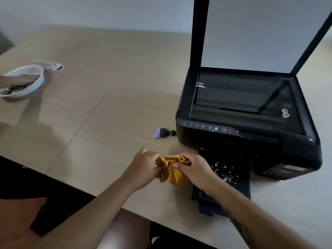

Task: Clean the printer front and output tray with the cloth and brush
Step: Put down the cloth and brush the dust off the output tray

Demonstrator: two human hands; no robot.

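Note:
A black printer [224, 137] stands on the right of the wooden table [100, 108] with its scanner lid raised. Its output tray [233, 177] sticks out toward me, sprinkled with white crumbs. Just left of the tray, both hands bunch a mustard-yellow cloth [170, 171]. My left hand [143, 168] grips its left side and my right hand [195, 171] pinches its right side. A small black brush [164, 133] with pale bristles lies on the table beside the printer's front left corner, apart from both hands.
A white bowl [36, 81] with dark bits in it sits at the far left, and another person's hand [16, 80] reaches into it. A pale utensil [52, 64] lies behind the bowl. The table's near edge runs diagonally in front of me.

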